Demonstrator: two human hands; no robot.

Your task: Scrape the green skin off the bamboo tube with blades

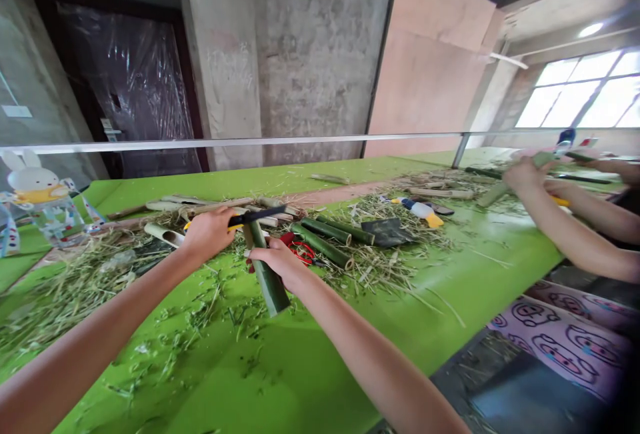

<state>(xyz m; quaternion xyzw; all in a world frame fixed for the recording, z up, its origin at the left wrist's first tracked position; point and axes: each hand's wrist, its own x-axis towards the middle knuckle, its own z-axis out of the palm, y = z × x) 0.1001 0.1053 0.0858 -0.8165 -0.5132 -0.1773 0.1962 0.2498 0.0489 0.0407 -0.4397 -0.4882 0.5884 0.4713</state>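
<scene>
Bamboo tube (273,287) held above the bench (320,367), blade (267,215) across its upper end

At far left, a clear bottle (56,222) with a white rabbit top (27,177) stands on the bench. Pale straw (65,287) spreads near it, and a hollowed pale stick (164,234) lies just left of the left grip (209,231). That grip is closed around the blade's yellow and black handle; whether the edge touches the tube, I cannot tell. Green scraps (200,314) litter the bench below.

Next comes the tube, tilted, its lower end leaning right and toward the viewer. The right grip (286,262) is wrapped around its middle. Just beyond lies something with red loops (304,254), partly hidden. Three green tubes (327,245) rest together right of it, near a dark flat piece (389,233) and a white bottle (420,209) with a yellow end, all amid loose shavings (380,267).

At far right, another person's hand (525,175) holds a green stick (493,195) over the bench, above pig-patterned cloth (563,344).
</scene>
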